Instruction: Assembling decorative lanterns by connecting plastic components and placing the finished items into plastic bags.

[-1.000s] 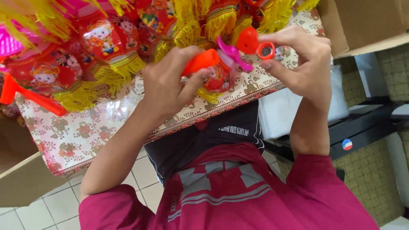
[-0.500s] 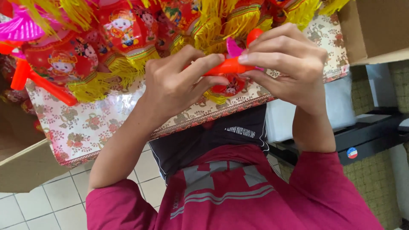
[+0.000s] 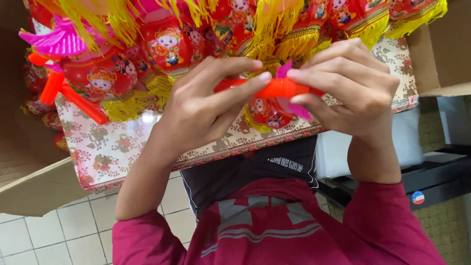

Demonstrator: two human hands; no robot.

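Head-view footage shows a slim orange plastic rod (image 3: 274, 88) held level between both hands, above a floral-patterned paper-covered board (image 3: 122, 147) heaped with lanterns. The left hand (image 3: 206, 110) is pinched on the rod's left stretch, forefinger and thumb closed around it with the other fingers curled beneath. The right hand (image 3: 351, 88) is closed on the rod's right end, fingertips pressed along its top; a pink plastic frill (image 3: 289, 86) is caught between the two hands, partly hidden by the fingers.

For the joining to be done well, it is judged that the rod should be kept straight and level, the frill seated squarely against it, and pressure applied evenly by both thumbs so that the thin plastic is not bent. The work is best kept just clear of the fringes below, so that no strand is trapped.

By count: one rod is in hand, with one frill at it. A second, loose orange plastic handle (image 3: 73, 95) lies on the board at the left, and one pink plastic fan-shaped piece (image 3: 59, 41) sits above it. The red printed paper lanterns with yellow fringe (image 3: 169, 44) are piled too closely to be counted exactly; at least six can be made out. One brown cardboard box flap (image 3: 439, 49) is seen at the right.
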